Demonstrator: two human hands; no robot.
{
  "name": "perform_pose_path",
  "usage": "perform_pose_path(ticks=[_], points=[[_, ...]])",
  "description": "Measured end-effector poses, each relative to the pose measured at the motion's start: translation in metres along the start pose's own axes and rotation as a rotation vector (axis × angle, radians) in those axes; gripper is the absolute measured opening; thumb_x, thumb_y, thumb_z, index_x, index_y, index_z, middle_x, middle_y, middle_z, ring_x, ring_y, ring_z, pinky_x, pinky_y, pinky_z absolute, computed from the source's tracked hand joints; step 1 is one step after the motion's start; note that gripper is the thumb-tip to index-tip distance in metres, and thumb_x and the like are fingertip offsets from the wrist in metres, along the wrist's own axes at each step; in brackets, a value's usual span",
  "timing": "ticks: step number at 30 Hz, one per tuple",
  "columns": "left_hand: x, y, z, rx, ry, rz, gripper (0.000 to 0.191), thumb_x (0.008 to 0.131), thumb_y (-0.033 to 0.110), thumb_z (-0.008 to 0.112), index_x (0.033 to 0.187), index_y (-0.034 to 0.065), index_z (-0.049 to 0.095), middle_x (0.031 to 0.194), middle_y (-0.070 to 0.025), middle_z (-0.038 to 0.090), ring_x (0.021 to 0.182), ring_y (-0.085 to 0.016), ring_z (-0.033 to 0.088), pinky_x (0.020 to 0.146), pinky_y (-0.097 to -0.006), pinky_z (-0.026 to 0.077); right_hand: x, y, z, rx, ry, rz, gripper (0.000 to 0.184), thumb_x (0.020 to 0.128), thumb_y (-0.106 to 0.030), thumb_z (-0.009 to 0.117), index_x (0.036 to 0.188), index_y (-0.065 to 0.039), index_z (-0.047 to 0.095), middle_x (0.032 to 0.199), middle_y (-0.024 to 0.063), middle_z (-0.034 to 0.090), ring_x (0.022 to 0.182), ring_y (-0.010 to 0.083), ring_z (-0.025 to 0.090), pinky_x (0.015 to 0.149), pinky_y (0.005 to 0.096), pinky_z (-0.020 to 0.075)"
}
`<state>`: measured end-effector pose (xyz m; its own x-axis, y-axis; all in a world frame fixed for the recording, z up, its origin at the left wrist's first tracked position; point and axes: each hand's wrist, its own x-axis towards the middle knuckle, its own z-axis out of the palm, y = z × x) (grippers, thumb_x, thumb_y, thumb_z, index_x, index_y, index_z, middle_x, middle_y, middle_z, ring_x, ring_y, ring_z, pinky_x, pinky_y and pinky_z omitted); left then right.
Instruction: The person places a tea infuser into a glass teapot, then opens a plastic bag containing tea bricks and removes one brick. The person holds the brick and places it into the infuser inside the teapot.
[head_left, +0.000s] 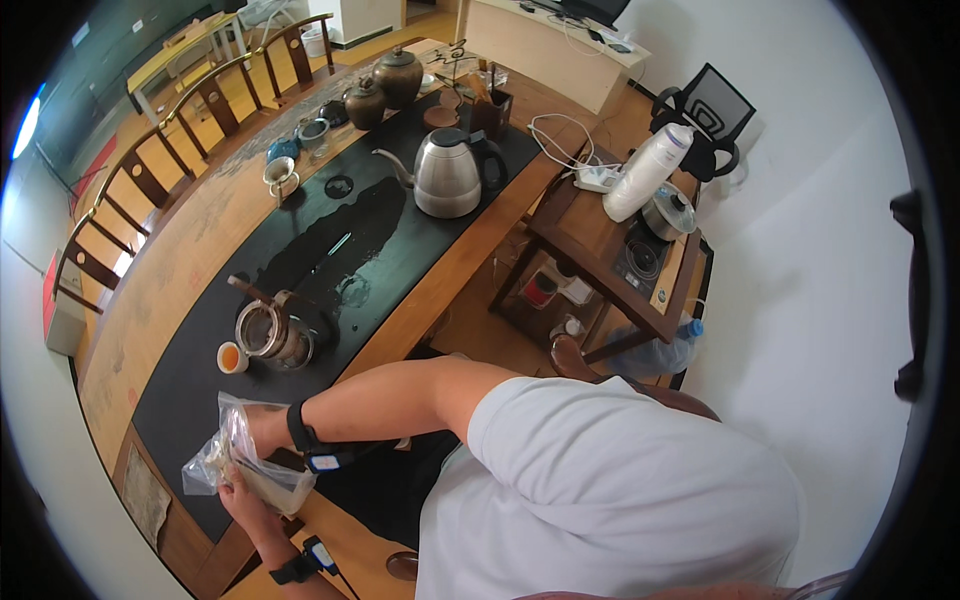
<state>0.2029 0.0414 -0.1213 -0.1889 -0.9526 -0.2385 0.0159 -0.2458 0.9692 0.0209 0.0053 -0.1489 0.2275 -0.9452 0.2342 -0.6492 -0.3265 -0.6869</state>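
A clear plastic bag (289, 491) with pale contents is at the near end of the table. My left hand (246, 506) grips its edge from the near side, thumb pressed on the film. My right hand (262, 429) is at the bag's mouth, its fingers covered by crumpled film; whether they pinch something is hidden. Just beyond the bag stands a small white cup (232, 358) of amber tea. Beside it is a glass teapot (289, 349) with a strainer (259, 330) over its top and a wooden handle.
A steel gooseneck kettle (448, 176) stands farther along the black table mat (180, 397), past a puddle (337, 240). Ceramic jars (397, 79) and a white strainer cup (280, 172) line the far side. A side table (577, 217) carries an induction cooker (641, 259), pot (667, 212) and wrapped cups (649, 172).
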Motion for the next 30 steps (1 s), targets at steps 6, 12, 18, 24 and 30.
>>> perform_pose_path(ticks=[6, 12, 18, 24, 30], points=[[0.004, -0.001, 0.000, -0.009, 0.080, -0.055, 0.040, 0.109, 0.025, 0.060, 0.137, -0.0021, 0.055, 0.129, -0.0166, 0.067, 0.108, -0.027, 0.069, 0.091, -0.0410, 0.058, -0.001, -0.010, 0.003, 0.033, 0.020, 0.125, 0.039, 0.079, -0.042, 0.076, 0.093, -0.006, 0.079, 0.095, 0.0175, 0.077, 0.090, 0.0360, 0.074, 0.082, 0.0436, 0.0564], [0.001, 0.006, -0.002, 0.058, 0.013, -0.079, 0.041, 0.110, 0.028, 0.060, 0.139, -0.0010, 0.055, 0.129, -0.0172, 0.067, 0.111, -0.028, 0.069, 0.094, -0.0418, 0.058, -0.019, -0.021, -0.022, 0.182, -0.012, 0.266, 0.042, 0.082, -0.045, 0.075, 0.097, -0.006, 0.079, 0.101, 0.0171, 0.077, 0.095, 0.0356, 0.074, 0.086, 0.0433, 0.0562], [-0.005, 0.008, -0.001, -0.040, 0.003, -0.146, 0.046, 0.111, 0.030, 0.056, 0.143, -0.0019, 0.052, 0.138, -0.0203, 0.062, 0.118, -0.034, 0.067, 0.099, -0.0474, 0.057, -0.023, -0.032, -0.034, 0.203, -0.018, 0.233, 0.040, 0.085, -0.042, 0.075, 0.099, -0.005, 0.079, 0.101, 0.0179, 0.077, 0.095, 0.0355, 0.074, 0.087, 0.0443, 0.0562], [-0.016, 0.012, 0.010, -0.022, -0.006, -0.006, 0.050, 0.113, 0.035, 0.046, 0.146, -0.0017, 0.053, 0.137, -0.0198, 0.062, 0.122, -0.032, 0.065, 0.104, -0.0451, 0.054, -0.017, -0.030, -0.036, 0.273, -0.089, -0.010, 0.033, 0.089, -0.035, 0.070, 0.102, -0.006, 0.079, 0.102, 0.0174, 0.077, 0.092, 0.0361, 0.072, 0.084, 0.0453, 0.0558], [-0.016, 0.002, 0.002, 0.312, 0.017, 0.118, 0.050, 0.112, 0.034, 0.044, 0.140, -0.0053, 0.058, 0.129, -0.0183, 0.066, 0.116, -0.030, 0.068, 0.099, -0.0413, 0.056, -0.034, -0.041, -0.037, 0.316, -0.119, -0.060, 0.026, 0.091, -0.024, 0.070, 0.107, -0.004, 0.076, 0.105, 0.0192, 0.076, 0.097, 0.0368, 0.072, 0.087, 0.0455, 0.0559]])
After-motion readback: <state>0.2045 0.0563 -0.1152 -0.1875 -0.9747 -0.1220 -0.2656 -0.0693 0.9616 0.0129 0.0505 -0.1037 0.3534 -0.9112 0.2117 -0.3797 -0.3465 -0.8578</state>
